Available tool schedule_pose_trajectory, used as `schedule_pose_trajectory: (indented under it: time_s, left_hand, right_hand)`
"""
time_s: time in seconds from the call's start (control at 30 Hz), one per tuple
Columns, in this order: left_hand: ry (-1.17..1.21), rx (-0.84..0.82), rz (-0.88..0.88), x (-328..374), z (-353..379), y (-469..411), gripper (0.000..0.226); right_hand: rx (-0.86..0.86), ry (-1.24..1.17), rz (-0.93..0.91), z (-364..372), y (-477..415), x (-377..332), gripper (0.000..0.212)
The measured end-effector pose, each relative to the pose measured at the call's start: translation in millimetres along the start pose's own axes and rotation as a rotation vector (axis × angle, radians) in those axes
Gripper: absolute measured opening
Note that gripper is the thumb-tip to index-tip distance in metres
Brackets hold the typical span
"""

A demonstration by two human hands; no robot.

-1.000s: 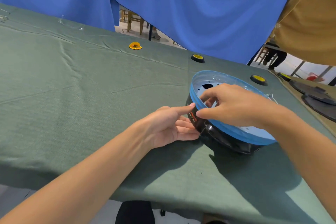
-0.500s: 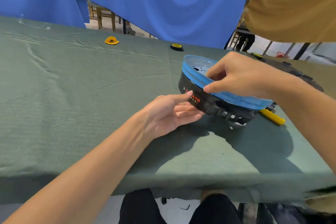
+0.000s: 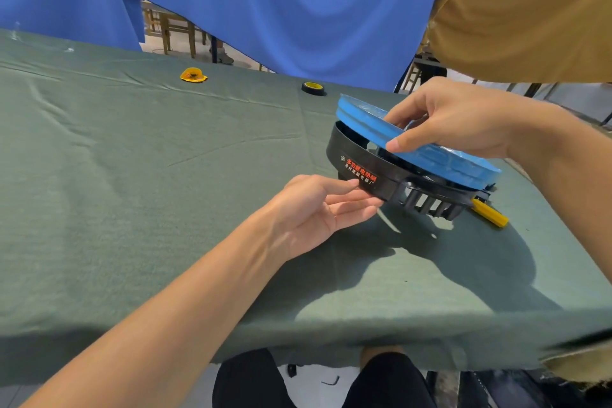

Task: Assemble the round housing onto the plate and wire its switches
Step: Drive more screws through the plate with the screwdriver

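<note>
Head view. A bench (image 3: 132, 209) covered in green cloth fills the field. Behind it hangs a blue curtain (image 3: 298, 10), with a gap showing a wooden chair (image 3: 172, 30). A second person's tan shirt (image 3: 530, 10) fills the upper right. On the far cloth lie a small yellow object (image 3: 193, 75) and a black tape roll (image 3: 313, 88) with a yellow core.

The round black housing (image 3: 361, 162) is at the right of the bench, its printed label (image 3: 361, 174) turned toward the viewer and its ribbed vents at the near right. Being circular, it has no long axis. Its open face points up and is tilted. The blue-filmed plate (image 3: 430, 159) sits in that face, also tilted, with a gap open between the two at the left. A yellow tool handle (image 3: 490, 214) projects from under the right side.

The right hand (image 3: 463, 119) pinches the plate rim, thumb on the outer wall and fingers over the top. The left hand (image 3: 314, 212), palm up with fingers nearly straight, touches the housing wall beside the label and its lower edge.

Half a second earlier the plate sat closed on the housing with no gap. Both hands keep their places.
</note>
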State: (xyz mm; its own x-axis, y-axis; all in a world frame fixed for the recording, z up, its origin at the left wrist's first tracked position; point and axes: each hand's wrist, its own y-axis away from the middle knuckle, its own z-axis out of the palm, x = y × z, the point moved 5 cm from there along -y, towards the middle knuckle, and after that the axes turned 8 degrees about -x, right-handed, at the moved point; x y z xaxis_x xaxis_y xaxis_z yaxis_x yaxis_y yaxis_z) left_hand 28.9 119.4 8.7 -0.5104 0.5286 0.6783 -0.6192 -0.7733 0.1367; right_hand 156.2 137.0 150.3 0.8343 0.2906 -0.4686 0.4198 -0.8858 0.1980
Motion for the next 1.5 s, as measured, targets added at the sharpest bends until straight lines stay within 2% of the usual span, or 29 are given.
schedule_pose_trajectory:
  time_s: [0.37, 0.63, 0.7, 0.9, 1.0, 1.03, 1.1, 1.2, 1.33, 1.5]
  left_hand:
    - [0.003, -0.025, -0.008, -3, -4, 0, 0.021]
    - [0.01, 0.03, 0.013, -3, -11, -3, 0.036]
    - [0.002, 0.046, 0.016, -2, -13, -4, 0.038]
    - [-0.044, 0.077, 0.023, 0, -16, -5, 0.023]
    - [-0.052, 0.103, 0.046, 3, -18, -6, 0.021]
    - [-0.046, 0.124, 0.056, 4, -19, -6, 0.022]
    - [-0.044, 0.171, 0.068, 7, -22, -6, 0.03]
    - [-0.085, 0.214, 0.057, 7, -24, -5, 0.046]
    - [-0.14, 0.297, 0.043, 7, -27, -6, 0.092]
    - [-0.228, 0.357, -0.009, 13, -29, -7, 0.091]
  right_hand:
    - [-0.058, 0.028, 0.018, -1, -1, 0, 0.009]
    - [-0.059, 0.096, 0.015, -2, 0, 1, 0.009]
    - [-0.058, 0.124, 0.005, 0, -1, 0, 0.011]
    - [-0.083, 0.128, -0.04, 10, -7, 4, 0.011]
    - [-0.125, 0.067, -0.067, 15, -13, 7, 0.028]
    - [-0.111, 0.024, -0.078, 15, -16, 7, 0.026]
    - [-0.05, -0.015, -0.11, 14, -24, 9, 0.016]
    - [-0.008, 0.015, -0.143, 17, -38, 9, 0.014]
    - [-0.088, 0.019, -0.116, 27, -53, 10, 0.009]
    - [-0.138, -0.187, 0.008, 40, -64, 15, 0.009]
